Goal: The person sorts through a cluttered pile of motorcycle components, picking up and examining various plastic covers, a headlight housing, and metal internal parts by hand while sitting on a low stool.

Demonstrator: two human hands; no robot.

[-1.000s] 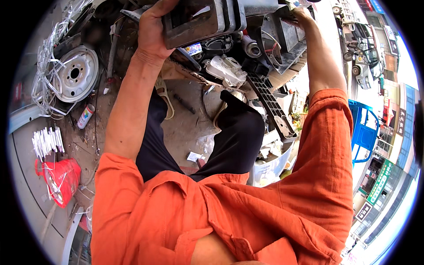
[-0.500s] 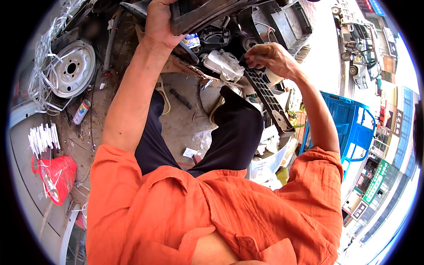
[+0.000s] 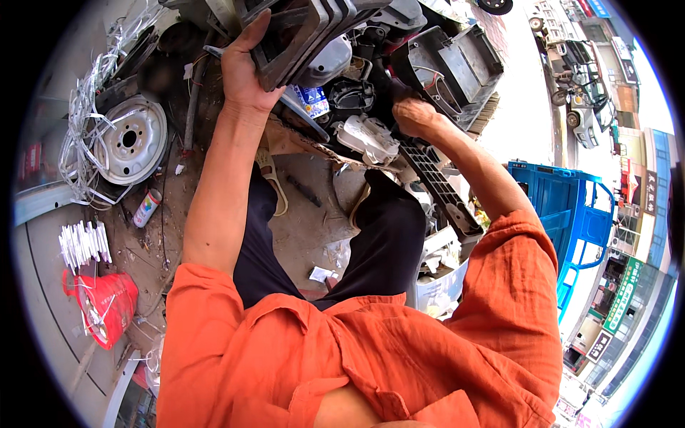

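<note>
My left hand grips the near left corner of a dark, slatted plastic frame, thumb up along its side and fingers hidden behind it. A rounded grey metal part lies just beyond the frame. My right hand is curled and reaches down into the scrap pile. Its fingertips are in shadow, beside a dark part I cannot make out. Close to that hand are a whitish plastic housing, a long black grid strip and a large black plastic box.
A cardboard edge borders the pile before my knees. On the left are a white wheel rim, tangled clear strapping, a spray can and a red bag. A blue truck bed stands at the right.
My left hand has tilted the dark frame, so more of its slats show. My right hand has moved lower and left into the pile, its fingers now less visible. The view has shifted slightly.
</note>
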